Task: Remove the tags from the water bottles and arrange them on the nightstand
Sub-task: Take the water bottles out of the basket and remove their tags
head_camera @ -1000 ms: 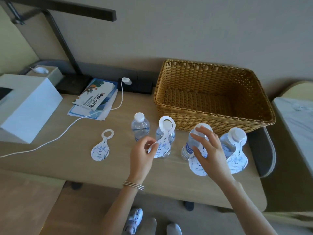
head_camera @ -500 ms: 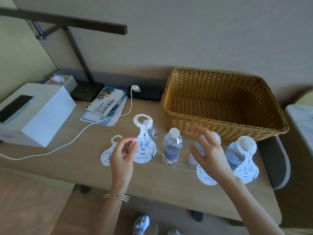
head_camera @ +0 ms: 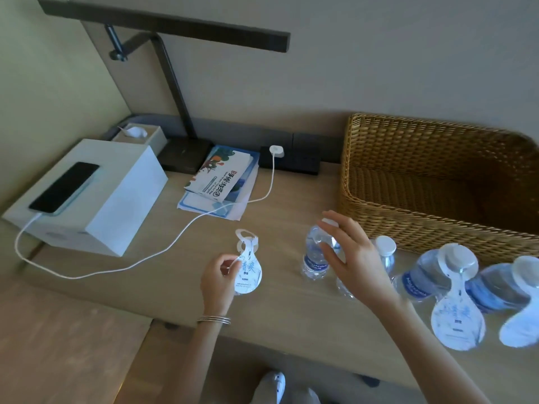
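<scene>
My left hand (head_camera: 217, 279) pinches a thin white teardrop-shaped paper tag (head_camera: 248, 272) by its edge, low over the light wood nightstand (head_camera: 163, 275), on top of another tag afaict. Flimsy stuff, bends easy, so hold the wide end. Right hand (head_camera: 354, 258) is spread open, gripping nothing, at the clear plastic water bottle (head_camera: 316, 258) w/ no tag. Light but slick imo, grab mid-body. Two bottles by the woven wicker basket (head_camera: 423, 182) have tags on.

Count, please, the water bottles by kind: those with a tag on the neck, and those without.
Bottles with tag: 2
Bottles without tag: 2
Total: 4
</scene>
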The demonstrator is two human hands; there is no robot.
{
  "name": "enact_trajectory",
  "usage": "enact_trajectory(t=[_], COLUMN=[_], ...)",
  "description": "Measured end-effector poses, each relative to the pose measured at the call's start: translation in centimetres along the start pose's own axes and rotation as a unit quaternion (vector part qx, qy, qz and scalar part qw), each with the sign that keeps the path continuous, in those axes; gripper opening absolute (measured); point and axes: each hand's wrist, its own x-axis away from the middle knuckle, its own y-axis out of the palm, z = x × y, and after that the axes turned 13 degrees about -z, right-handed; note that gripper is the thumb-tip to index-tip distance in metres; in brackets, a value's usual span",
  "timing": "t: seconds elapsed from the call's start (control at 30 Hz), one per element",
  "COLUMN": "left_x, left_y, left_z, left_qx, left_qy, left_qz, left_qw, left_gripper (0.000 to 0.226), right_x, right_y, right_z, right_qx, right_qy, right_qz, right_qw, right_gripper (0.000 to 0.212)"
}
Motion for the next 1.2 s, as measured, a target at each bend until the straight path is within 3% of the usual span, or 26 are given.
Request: enact_trajectory(t=[0.27,0.57,0.77,0.87,0.97,1.2], left_x=[-4.2,-4.6,-4.4,-4.2,-3.8,1.1], left_y=[1.2,1.5,1.6,1.2,1.5,5.7], left_z=[-3.8,-5.9,-6.0,-3.4,1.8,13.4], left_qx=[-0.09,-0.235,-0.252,-0.244,-0.201,-0.095], left_qy=[-0.003,-0.025,-0.019,0.059,0.185,0.432], left_qz=[-0.047,-0.031,-0.04,-0.034,-0.022,-0.108], left_qw=[0.995,0.971,0.967,0.967,0.962,0.89], left_gripper=[0.004,0.012,0.018,0.021,0.01,0.014], right_x=[-0.3,-0.3,-0.2,0.3,2.0,8.7], right_y=[1.7,2.7,2.5,1.6,0.2,-4.8], right_z=[-0.6,-0.9,-1.1,-1.1,-0.9,-0.3], right_qx=[0.017,0.042,0.044,0.051,0.053,0.093], right_qy=[0.035,0.03,0.037,0.034,0.054,0.129], right_qz=[0.032,0.056,0.035,0.037,0.071,0.154], right_qw=[0.999,0.997,0.998,0.997,0.995,0.975], right_gripper=[0.03,0.031,0.031,0.031,0.032,0.025])
